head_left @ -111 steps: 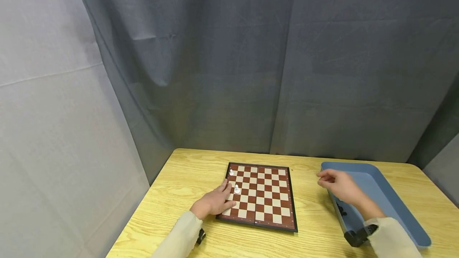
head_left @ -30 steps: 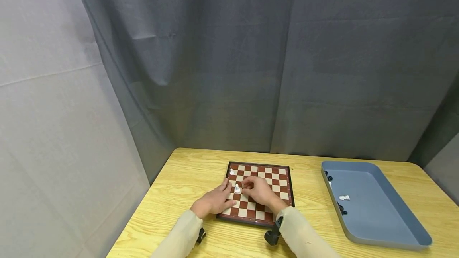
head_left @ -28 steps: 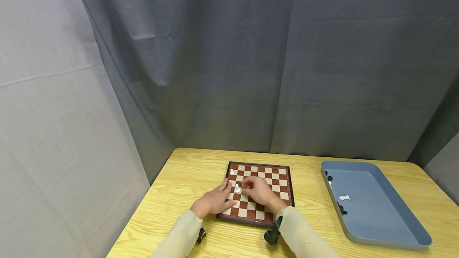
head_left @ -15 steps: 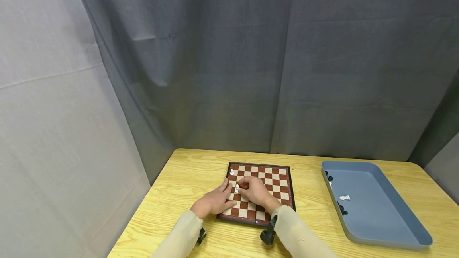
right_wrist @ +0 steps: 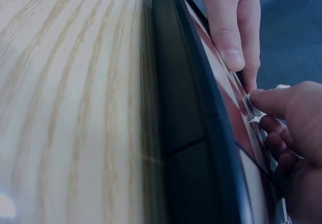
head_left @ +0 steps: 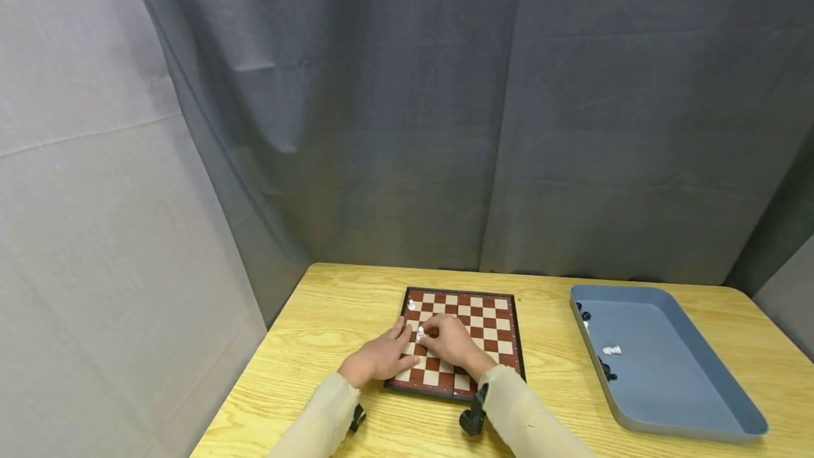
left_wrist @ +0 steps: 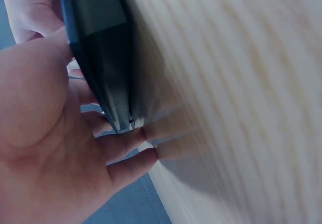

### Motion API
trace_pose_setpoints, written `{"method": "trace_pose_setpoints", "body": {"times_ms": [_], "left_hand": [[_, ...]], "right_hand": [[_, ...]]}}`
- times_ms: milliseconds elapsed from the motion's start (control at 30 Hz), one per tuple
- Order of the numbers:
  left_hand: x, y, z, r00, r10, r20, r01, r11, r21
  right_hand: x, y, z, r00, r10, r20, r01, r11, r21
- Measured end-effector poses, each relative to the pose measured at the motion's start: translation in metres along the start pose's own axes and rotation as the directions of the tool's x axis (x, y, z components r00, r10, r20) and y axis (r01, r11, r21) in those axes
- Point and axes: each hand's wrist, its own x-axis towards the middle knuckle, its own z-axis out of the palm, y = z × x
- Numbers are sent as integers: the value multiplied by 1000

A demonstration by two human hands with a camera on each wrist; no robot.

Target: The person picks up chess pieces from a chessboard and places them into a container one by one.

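Observation:
A chessboard with red and cream squares lies on the table. My left hand rests on its left edge, fingers straight and spread; in the left wrist view the same hand reaches past the board's dark side. On the board, my right hand pinches a small white chess pawn between thumb and forefinger, its other fingers curled. In the right wrist view the right thumb is low over the squares, beside the left hand's fingers. Another white pawn stands near the board's far left corner.
To the right stands a blue-grey tray. Inside lie a white knight and several black pieces along its left wall. The wooden table ends at a grey curtain.
My right hand has come from over the tray to the board. In the last second it has shifted slightly left and taken hold of the white pawn. My left hand has stayed put.

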Motion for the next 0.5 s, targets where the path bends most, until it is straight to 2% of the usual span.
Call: {"method": "trace_pose_setpoints", "body": {"times_ms": [333,500], "left_hand": [[0,0,-1,1000,6,3,-6,1000,2],[0,0,0,1000,1,3,-1,1000,-3]], "right_hand": [[0,-1,0,997,-74,15,75,997,-37],[0,0,1,997,-74,15,74,996,-54]]}}
